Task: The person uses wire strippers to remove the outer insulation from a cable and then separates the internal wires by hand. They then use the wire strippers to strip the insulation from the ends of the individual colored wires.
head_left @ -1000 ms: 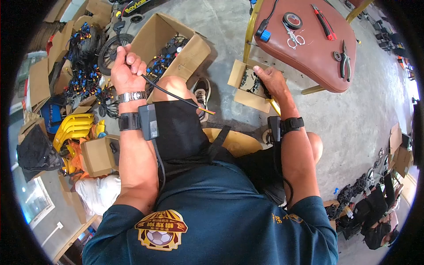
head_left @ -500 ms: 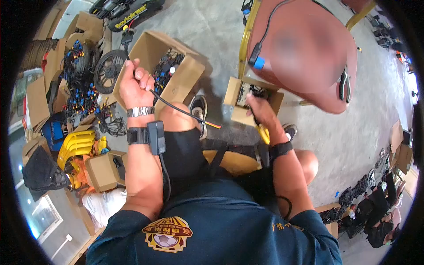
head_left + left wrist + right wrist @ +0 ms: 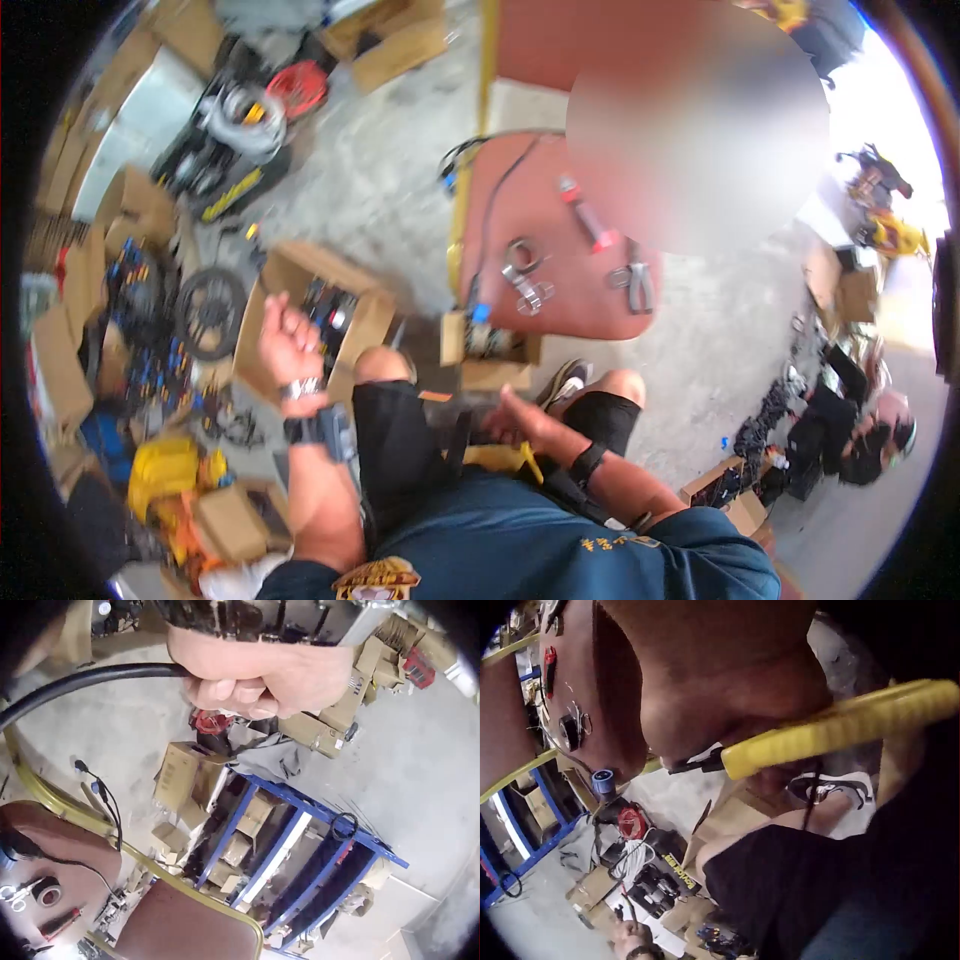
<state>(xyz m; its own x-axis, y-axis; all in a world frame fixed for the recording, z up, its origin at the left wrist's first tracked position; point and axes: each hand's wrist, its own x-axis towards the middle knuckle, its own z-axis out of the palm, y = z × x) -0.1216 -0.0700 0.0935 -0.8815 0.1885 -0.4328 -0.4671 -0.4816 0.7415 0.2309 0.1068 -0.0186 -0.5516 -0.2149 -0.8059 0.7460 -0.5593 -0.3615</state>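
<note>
My left hand [image 3: 290, 345], fingers curled, grips a black cable [image 3: 97, 673] that runs out to the left in the left wrist view. It is beside the large open box [image 3: 365, 330] in the head view. Low over the lap, my right hand [image 3: 520, 418] holds a tool with a yellow handle [image 3: 840, 727]; its dark metal end shows by the fingers, while the palm side is hidden. The head view is blurred, and the cable's stripped end cannot be made out there.
On the red-brown seat [image 3: 590, 315] lie pliers [image 3: 640, 280], a red cutter [image 3: 588, 215], a tape roll [image 3: 521, 255], scissors and a cable with a blue connector [image 3: 480, 313]. A small box [image 3: 495, 375] stands below its edge. Wire bundles and a wheel [image 3: 210, 313] are at left.
The head view has shifted and turned. My right hand has moved from over the small box back towards the lap, still with the yellow-handled tool. My left hand keeps its curled hold.
</note>
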